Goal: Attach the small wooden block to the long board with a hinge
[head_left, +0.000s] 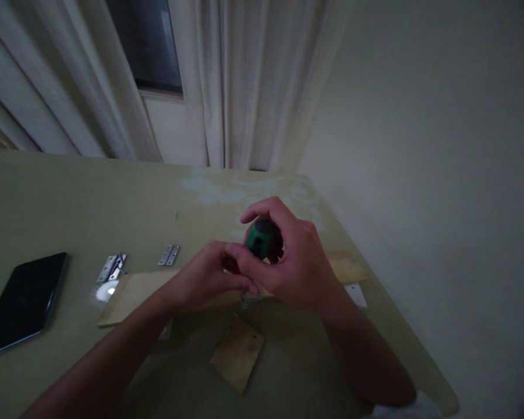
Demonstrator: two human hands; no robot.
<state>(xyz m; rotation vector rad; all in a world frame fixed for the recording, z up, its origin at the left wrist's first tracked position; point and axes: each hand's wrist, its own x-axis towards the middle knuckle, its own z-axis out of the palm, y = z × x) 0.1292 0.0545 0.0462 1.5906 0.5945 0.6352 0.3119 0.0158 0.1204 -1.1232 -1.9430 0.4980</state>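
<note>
My right hand is wrapped round the green and black handle of a screwdriver, seen almost end-on; its shaft and tip are hidden. Close against it, my left hand has its fingers pinched together low down beside the right thumb, and what they grip is out of sight. Beneath both hands lies a long pale wooden board, running left to right. A metal hinge shows partly under the fingertips at the board's near edge. Just nearer to me, a small wooden piece with holes lies at an angle.
To the left lie a loose hinge and another hinge with screws on it. A shiny round object touches the board's left end. A black tablet-like device is at far left. One small screw lies farther back. A wall borders the table's right.
</note>
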